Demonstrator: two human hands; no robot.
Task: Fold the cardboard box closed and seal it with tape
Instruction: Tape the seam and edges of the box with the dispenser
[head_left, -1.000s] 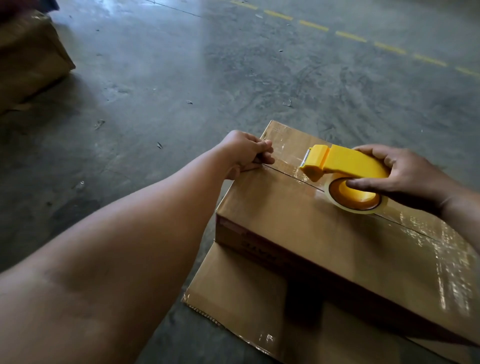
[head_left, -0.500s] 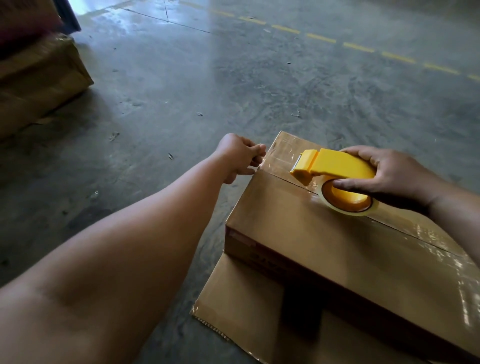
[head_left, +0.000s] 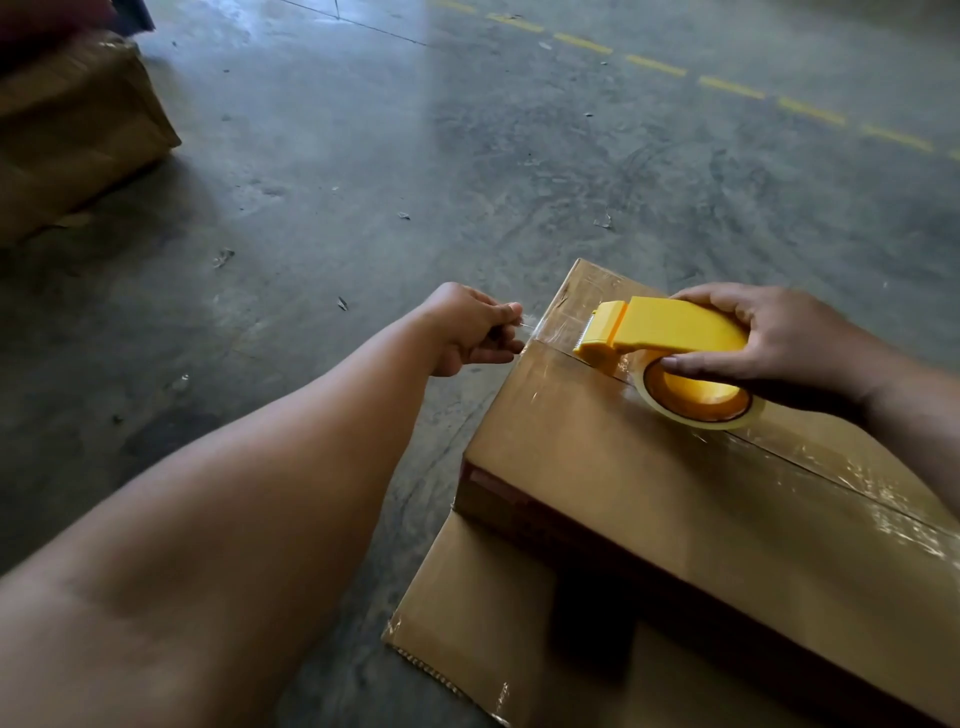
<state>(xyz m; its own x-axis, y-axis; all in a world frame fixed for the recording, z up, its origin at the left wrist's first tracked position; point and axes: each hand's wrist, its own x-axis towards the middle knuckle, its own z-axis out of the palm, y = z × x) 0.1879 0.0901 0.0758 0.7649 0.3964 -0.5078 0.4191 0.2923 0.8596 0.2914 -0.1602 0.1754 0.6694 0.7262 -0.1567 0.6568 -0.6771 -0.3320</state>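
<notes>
A closed brown cardboard box (head_left: 649, 499) lies on the floor at the lower right, its top seam covered with shiny clear tape. My right hand (head_left: 769, 338) grips a yellow tape dispenser (head_left: 670, 332) that rests on the seam near the box's far end, its clear tape roll (head_left: 696, 400) against the cardboard. My left hand (head_left: 467, 332) is just beyond the box's left edge, fingers pinched on the free end of the clear tape (head_left: 530, 327), which stretches from the dispenser over the edge.
A flat sheet of cardboard (head_left: 467, 623) lies under the box on the grey concrete floor (head_left: 415, 156). Another brown box (head_left: 67, 130) stands at the far left. A dashed yellow line (head_left: 727, 85) runs across the floor at the back right.
My left hand has come off the box's top edge and moved left past it, now pinching the tape end. The dispenser has shifted slightly toward the far end of the seam.
</notes>
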